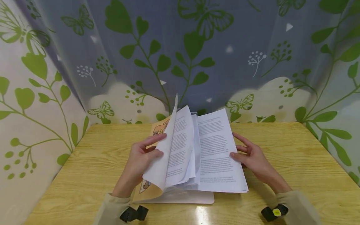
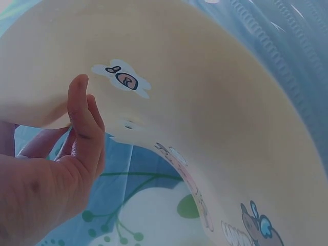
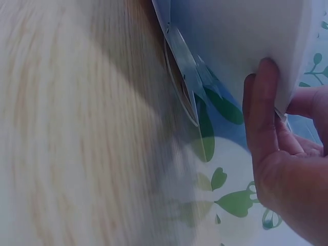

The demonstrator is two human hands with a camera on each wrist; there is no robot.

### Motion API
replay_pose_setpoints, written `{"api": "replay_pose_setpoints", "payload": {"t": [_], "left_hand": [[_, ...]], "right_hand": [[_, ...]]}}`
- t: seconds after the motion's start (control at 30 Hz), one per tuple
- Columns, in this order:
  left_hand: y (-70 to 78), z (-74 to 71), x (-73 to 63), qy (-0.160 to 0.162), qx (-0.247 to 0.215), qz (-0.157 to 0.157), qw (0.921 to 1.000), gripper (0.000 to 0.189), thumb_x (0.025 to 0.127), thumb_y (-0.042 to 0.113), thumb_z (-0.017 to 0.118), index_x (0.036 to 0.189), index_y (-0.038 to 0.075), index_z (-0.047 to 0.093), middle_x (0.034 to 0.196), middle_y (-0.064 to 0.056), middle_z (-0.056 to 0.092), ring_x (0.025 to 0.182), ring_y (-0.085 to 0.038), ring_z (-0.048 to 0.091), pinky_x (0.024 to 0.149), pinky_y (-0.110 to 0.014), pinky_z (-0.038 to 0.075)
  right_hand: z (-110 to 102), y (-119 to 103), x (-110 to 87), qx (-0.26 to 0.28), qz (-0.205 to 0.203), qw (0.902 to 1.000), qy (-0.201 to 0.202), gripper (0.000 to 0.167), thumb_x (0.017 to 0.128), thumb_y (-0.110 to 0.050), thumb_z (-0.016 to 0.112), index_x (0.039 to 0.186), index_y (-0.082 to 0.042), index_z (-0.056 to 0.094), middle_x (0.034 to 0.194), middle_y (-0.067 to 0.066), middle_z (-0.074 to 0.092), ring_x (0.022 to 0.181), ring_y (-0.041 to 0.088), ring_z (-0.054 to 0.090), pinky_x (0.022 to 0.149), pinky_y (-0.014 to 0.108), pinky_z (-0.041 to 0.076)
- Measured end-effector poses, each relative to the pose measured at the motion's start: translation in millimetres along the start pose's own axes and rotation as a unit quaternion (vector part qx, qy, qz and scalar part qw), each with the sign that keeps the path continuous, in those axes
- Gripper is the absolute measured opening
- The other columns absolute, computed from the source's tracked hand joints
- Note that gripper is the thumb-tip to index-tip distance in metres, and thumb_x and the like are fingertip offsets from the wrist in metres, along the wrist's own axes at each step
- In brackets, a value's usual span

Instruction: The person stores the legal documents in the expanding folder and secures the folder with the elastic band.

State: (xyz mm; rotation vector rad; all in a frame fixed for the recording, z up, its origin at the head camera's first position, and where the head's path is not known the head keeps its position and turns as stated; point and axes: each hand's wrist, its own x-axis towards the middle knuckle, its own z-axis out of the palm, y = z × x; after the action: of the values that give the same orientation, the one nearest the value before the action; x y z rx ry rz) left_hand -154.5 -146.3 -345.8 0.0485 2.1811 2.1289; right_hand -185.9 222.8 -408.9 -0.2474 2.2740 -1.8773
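Observation:
A folder with a tan cover [image 2: 205,102] printed with cartoon animals lies open on the table. My left hand [image 1: 139,156] pinches the cover's raised, curving left side, with the thumb on a white face [image 1: 163,159]. In the left wrist view, fingertips rest on the tan surface. To the right, my right hand [image 1: 253,154] pinches the outer edge of a stack of printed sheets [image 1: 215,150], thumb on top and fingers partly hidden beneath. More printed sheets [image 1: 180,143] fan up in the middle, beside clear plastic [image 1: 196,134]. The text is too small to read.
A wooden table [image 1: 92,162] carries the folder, whose pale lower board [image 1: 191,197] shows under the pages. Curtain-like fabric [image 1: 157,62] with leaves and butterflies hangs behind the table and along both sides. Dark devices [image 1: 134,214] are strapped at both wrists.

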Motion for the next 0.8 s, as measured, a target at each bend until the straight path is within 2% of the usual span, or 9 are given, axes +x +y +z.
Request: {"api": "replay_pose_setpoints", "payload": {"t": [0.27,0.47,0.8], "left_hand": [[-0.2,1.2,0.2,0.002,0.014,0.002,0.9999,0.05,0.091,-0.003,0.06,0.139,0.012,0.065,0.153,-0.002,0.048,0.092,-0.023,0.07,0.07,-0.031,0.062],[-0.1,1.7,1.0,0.004,0.014,0.001,0.9999,0.05,0.091,-0.003,0.06,0.139,0.011,0.065,0.151,-0.003,0.05,0.09,-0.022,0.07,0.069,-0.031,0.062],[-0.9,1.1,0.5,0.003,0.011,0.003,0.9999,0.051,0.092,-0.003,0.06,0.14,0.013,0.064,0.151,-0.003,0.049,0.091,-0.023,0.071,0.07,-0.031,0.063]], "right_hand": [[5,1,2.3,0.001,0.005,1.0,0.002,0.077,0.098,-0.012,0.066,0.164,-0.023,0.026,0.139,0.03,0.058,0.091,0.019,0.076,0.071,0.037,0.064],[10,0,4.3,0.005,0.013,0.9998,0.012,0.074,0.1,-0.014,0.065,0.163,-0.024,0.028,0.144,0.031,0.053,0.091,0.017,0.075,0.07,0.036,0.063],[17,-2,6.5,0.019,0.014,0.9997,0.008,0.073,0.1,-0.014,0.064,0.163,-0.023,0.028,0.146,0.03,0.052,0.093,0.016,0.075,0.073,0.036,0.063]]}}
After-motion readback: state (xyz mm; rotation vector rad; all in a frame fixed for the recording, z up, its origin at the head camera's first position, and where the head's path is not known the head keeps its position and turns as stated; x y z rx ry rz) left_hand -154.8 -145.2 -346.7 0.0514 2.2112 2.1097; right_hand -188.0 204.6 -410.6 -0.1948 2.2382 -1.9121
